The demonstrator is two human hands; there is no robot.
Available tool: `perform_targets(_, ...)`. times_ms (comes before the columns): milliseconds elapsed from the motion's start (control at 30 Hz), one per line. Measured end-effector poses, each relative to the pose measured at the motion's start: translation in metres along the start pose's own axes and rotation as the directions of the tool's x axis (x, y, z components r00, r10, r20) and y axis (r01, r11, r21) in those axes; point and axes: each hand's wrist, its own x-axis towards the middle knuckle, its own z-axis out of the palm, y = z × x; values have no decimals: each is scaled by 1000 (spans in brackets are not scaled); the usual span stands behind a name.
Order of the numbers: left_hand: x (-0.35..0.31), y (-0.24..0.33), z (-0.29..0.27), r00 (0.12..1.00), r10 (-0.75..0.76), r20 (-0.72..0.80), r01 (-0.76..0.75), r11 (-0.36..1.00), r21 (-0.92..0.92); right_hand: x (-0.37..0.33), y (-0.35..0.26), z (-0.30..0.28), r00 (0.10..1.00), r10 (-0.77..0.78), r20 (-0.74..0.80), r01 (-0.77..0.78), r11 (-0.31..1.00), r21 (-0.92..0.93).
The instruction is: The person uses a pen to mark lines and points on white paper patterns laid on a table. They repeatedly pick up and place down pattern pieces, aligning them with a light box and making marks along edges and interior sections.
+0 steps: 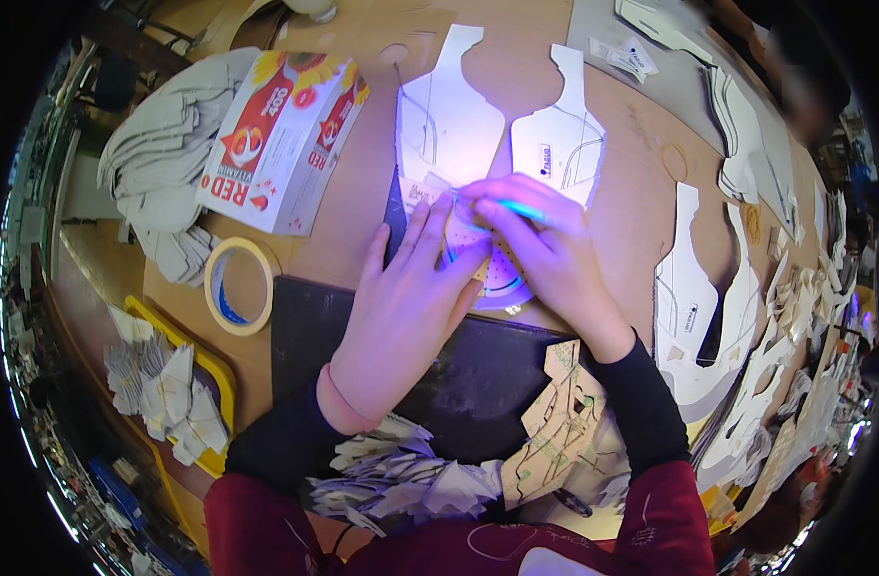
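My left hand lies flat with its fingers stretched out, pressing on the near end of a white cut shoe-upper-like piece and a small rounded template dotted with holes. My right hand pinches a slim pen that shines cyan under a violet light. The pen's tip is by my left fingertips; the fingers hide exactly where it touches. A second white piece with a curved outline and drawn lines lies just beyond my right hand. Under my hands is a black mat.
At the left stand a red and white box, stacked grey-white pieces, a masking tape roll and a yellow tray of small pieces. Near my body lie white scraps and a beige pattern. More cut pieces cover the right.
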Motion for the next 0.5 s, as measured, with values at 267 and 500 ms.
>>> perform_targets(267,-5,-5,8,997,24,-67,-23,1000,9,1,4,10,989,-140,39,146,957,-251)
perform_targets(500,-5,-5,13,994,40,-106,-37,999,29,0,4,13,966,-253,59,258,906,-334)
